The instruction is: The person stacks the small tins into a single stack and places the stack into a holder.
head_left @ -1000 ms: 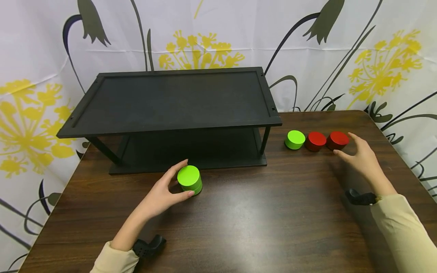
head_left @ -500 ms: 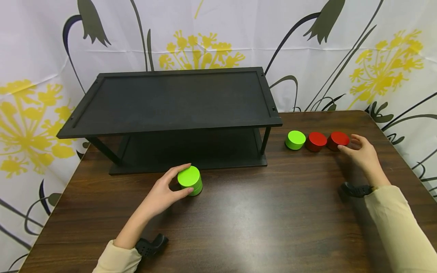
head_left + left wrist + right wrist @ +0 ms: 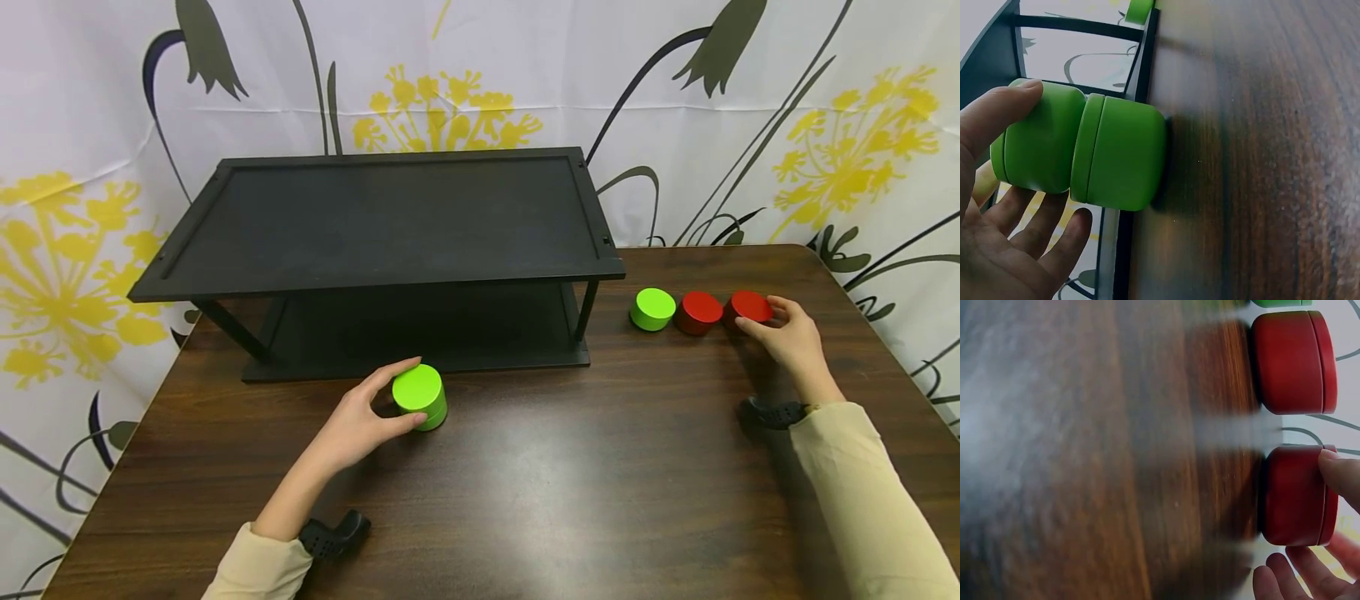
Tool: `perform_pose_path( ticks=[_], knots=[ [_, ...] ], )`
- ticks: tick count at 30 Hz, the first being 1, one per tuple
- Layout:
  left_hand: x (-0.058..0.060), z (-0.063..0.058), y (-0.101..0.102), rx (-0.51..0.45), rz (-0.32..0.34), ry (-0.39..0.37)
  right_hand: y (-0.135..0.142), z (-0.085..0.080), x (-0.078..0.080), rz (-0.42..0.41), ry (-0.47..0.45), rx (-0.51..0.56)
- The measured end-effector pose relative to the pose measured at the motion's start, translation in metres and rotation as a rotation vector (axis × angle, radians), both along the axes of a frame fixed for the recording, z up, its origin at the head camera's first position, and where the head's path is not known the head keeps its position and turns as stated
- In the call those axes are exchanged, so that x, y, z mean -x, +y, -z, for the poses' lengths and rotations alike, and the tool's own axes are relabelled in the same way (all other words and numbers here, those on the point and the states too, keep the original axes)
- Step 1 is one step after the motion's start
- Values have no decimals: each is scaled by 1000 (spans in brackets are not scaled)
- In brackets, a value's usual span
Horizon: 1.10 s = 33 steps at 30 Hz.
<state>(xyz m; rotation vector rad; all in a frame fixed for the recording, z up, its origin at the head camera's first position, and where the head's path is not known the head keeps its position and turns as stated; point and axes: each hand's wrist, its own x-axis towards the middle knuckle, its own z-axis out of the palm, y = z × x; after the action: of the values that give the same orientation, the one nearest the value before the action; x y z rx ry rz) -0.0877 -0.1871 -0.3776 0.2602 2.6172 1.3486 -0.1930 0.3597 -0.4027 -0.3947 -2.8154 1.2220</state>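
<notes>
Two round green tins stand stacked near the black shelf. My left hand (image 3: 363, 427) grips the upper green tin (image 3: 1047, 137), thumb on the near side and fingers on the far side. Directly under it the lower green tin (image 3: 1125, 153) sits on the table. At the right, my right hand (image 3: 793, 337) holds the rightmost red tin (image 3: 1294, 497) between thumb and fingers, the thumb at its lid. That tin stands upright on the table. Beside it are a second red tin (image 3: 700, 312) and, further left, a single green tin (image 3: 653, 308).
A black two-level shelf (image 3: 405, 221) stands at the back of the brown wooden table (image 3: 570, 467). Its right post (image 3: 585, 310) rises just left of the row of tins. Behind everything hangs a white flowered cloth (image 3: 465, 50).
My right hand has moved left and its thumb and fingers have closed on the rightmost red tin. My left fingers have settled onto the upper green tin. The view has shifted slightly.
</notes>
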Motion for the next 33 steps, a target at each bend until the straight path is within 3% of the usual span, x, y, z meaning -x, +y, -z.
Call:
perform_pose_path(
  ticks=[6, 20, 33],
  knots=[
    [3, 1, -2, -11, 5, -26, -4, -3, 1, -6, -31, -38],
    [6, 2, -3, -28, 20, -52, -5, -6, -1, 26, -39, -13],
    [6, 3, -4, -47, 33, -50, -6, -15, -7, 150, 6, 19]
  ],
)
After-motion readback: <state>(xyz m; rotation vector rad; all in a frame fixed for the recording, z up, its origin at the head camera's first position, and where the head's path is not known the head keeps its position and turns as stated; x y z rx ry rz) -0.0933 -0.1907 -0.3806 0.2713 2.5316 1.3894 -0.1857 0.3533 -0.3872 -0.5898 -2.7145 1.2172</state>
